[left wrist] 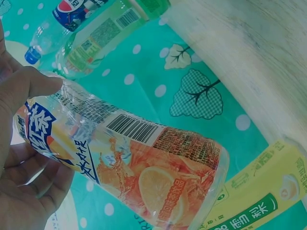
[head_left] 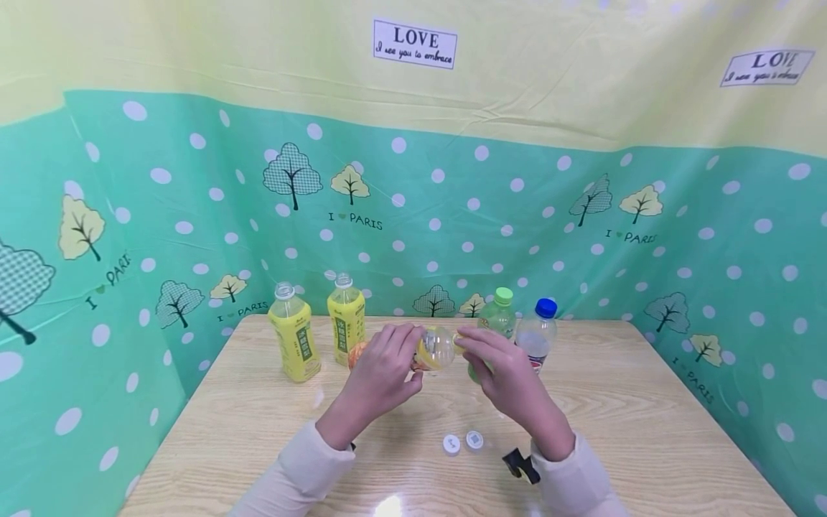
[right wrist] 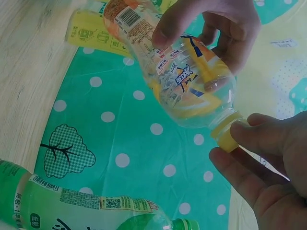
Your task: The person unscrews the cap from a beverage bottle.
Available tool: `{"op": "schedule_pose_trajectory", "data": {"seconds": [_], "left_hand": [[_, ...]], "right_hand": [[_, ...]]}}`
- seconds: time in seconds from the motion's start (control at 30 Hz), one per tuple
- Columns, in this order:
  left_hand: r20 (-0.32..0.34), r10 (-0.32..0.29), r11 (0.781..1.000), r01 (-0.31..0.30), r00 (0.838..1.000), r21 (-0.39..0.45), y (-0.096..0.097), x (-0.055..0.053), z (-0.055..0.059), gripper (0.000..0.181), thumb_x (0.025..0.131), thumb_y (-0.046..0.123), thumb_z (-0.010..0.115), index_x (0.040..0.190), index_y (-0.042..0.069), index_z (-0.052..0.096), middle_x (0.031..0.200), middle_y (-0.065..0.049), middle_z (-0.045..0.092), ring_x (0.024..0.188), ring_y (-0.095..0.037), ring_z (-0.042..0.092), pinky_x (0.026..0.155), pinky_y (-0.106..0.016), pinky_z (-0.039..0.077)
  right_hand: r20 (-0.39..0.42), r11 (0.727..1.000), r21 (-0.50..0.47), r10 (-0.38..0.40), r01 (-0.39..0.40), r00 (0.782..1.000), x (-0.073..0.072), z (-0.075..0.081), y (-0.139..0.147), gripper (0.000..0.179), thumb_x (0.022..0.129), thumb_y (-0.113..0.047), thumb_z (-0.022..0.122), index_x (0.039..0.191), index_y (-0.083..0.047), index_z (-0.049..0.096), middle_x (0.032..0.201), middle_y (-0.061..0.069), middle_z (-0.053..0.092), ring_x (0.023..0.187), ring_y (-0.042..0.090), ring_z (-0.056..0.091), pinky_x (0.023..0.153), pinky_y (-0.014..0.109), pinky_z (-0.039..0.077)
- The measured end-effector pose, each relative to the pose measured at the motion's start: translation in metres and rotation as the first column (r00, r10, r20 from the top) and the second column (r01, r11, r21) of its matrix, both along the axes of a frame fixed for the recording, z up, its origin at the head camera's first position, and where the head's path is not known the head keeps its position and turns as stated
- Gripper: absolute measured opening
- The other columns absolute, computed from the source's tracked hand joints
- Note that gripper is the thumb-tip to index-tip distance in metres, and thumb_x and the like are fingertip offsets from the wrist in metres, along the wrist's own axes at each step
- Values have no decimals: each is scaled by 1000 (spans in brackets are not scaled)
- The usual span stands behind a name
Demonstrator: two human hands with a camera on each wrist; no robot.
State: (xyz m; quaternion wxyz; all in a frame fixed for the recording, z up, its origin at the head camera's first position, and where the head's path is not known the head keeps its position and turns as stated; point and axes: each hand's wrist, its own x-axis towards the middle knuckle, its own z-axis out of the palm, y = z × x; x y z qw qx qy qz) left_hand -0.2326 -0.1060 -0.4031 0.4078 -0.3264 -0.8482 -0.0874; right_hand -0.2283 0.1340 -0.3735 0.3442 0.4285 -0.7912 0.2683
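Observation:
A clear plastic bottle point(right wrist: 192, 91) with an orange and yellow label is held sideways above the table, its neck pointing right. My left hand point(head_left: 385, 362) grips it round the label, thumb on one side and fingers on the other, as the left wrist view shows. At the neck, my right hand point(head_left: 510, 366) pinches the yellow cap point(right wrist: 226, 132) between thumb and fingers. The cap sits on the bottle's mouth; whether it is loose I cannot tell. Two white caps point(head_left: 451, 444) lie on the table below the hands.
Two yellow-labelled bottles point(head_left: 293, 337) without caps stand at the back left. A green bottle point(head_left: 496, 316) with a green cap and a clear bottle point(head_left: 536, 336) with a blue cap stand behind the right hand. A patterned curtain point(head_left: 439, 215) hangs behind the wooden table point(head_left: 614, 402).

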Motion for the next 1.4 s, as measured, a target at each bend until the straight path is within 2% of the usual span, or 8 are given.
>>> {"op": "schedule_pose_trajectory", "data": {"seconds": [0.37,0.7,1.03,1.17,1.3,1.4], "left_hand": [[9,4,1000,-4,1000,-3,0,1,0,67,64,15,85,125,-1,63,114,-12,68,95,-26,62,79,-35,56],[14,5,1000,-5,1000,-7,0,0,0,67,64,16,85,125,-1,63,114,-12,68,95,-26,62,79,-35,56],[29,2,1000,-2,1000,-6,0,1,-1,67,64,15,85,126,0,62,114,-12,68,96,-25,62,79,-35,58],[38,-7,1000,6,999,7,0,1,-1,68,64,16,86,126,0,62,114,-11,67,96,-26,62,78,-36,58],[44,-13,1000,13,999,13,0,1,-1,68,64,16,86,126,-1,62,114,-11,67,96,-25,62,78,-36,57],[42,-16,1000,15,999,12,-1,0,-1,68,64,16,86,126,-1,62,114,-11,67,96,-26,62,78,-36,57]], "right_hand": [[-3,1000,7,20,-20,1000,0,0,-1,41,75,15,81,114,2,75,122,18,71,112,33,69,88,38,60],[58,998,-9,-57,58,997,0,-1,-2,35,84,4,80,118,3,72,118,21,71,108,34,71,85,35,61],[82,999,9,-38,38,996,2,2,-2,35,80,11,80,113,-1,75,121,18,71,109,33,70,86,35,61],[89,999,8,-38,38,995,1,2,-2,39,80,10,81,117,0,73,123,19,70,113,34,69,88,37,60],[102,999,-10,-50,51,994,1,1,-2,39,85,2,80,122,2,70,126,21,68,116,35,67,91,39,59],[127,996,-26,-77,81,989,2,1,-3,36,89,-4,78,124,2,69,118,18,72,104,27,72,85,35,61]]}}
